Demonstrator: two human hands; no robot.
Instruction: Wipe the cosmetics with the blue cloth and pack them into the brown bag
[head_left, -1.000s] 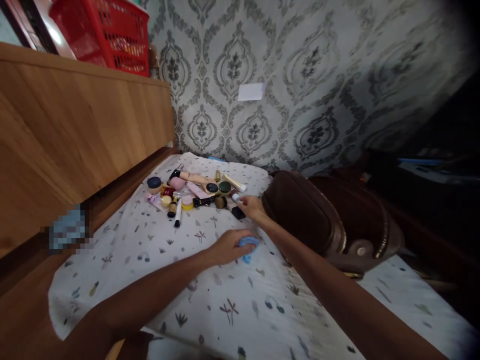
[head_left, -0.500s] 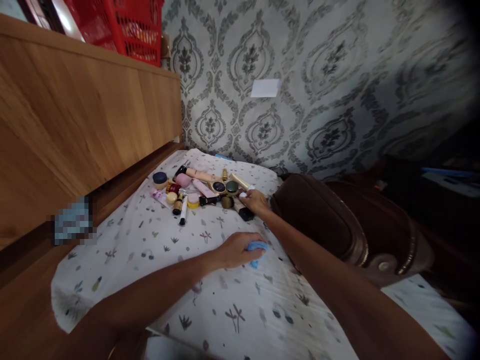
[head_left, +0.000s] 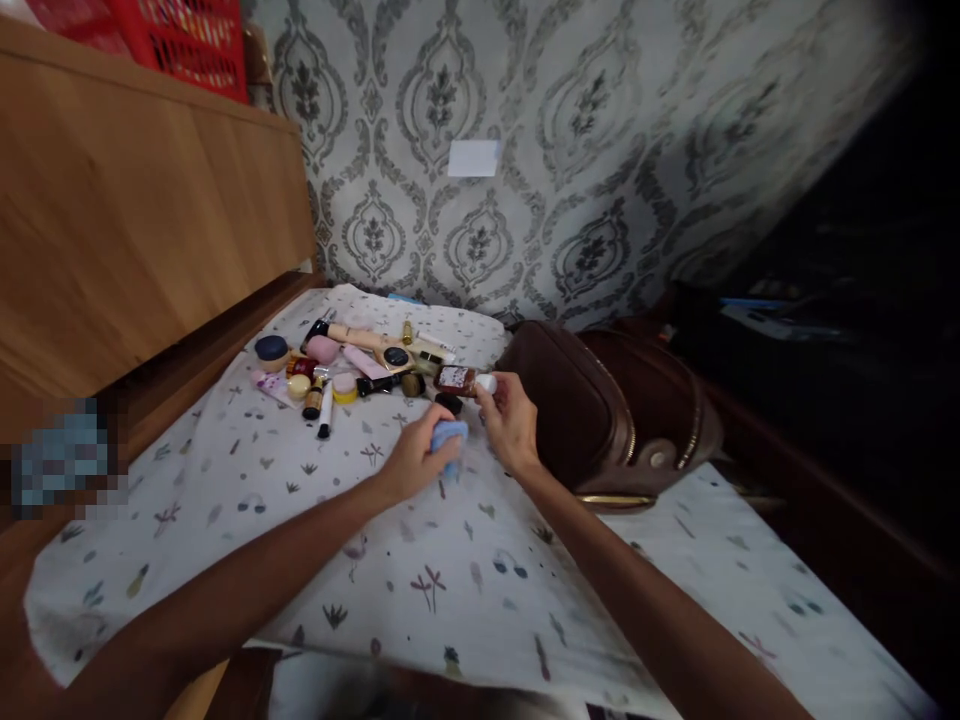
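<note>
- Gripping 1 reddish-brown bottle (head_left: 456, 380) by its white cap (head_left: 487, 383): right hand (head_left: 511, 420). Label now visible, hidden 1 frame back.
- Left hand (head_left: 412, 457): clenched on blue cloth (head_left: 448, 442), now closer to bottle.
- Bottle at right edge of cosmetics pile (head_left: 364, 361), near brown bag (head_left: 566, 400).

Just beside the brown bag (head_left: 566, 400), the right hand (head_left: 513, 430) is bare, with slim fingers (head_left: 517, 393) and a narrow wrist (head_left: 529, 470) that widens smoothly into the uncovered right forearm (head_left: 615, 565), while farther left of that bag, the left hand (head_left: 409, 460) is likewise bare, above the slender, uncovered left forearm (head_left: 285, 550).
</note>
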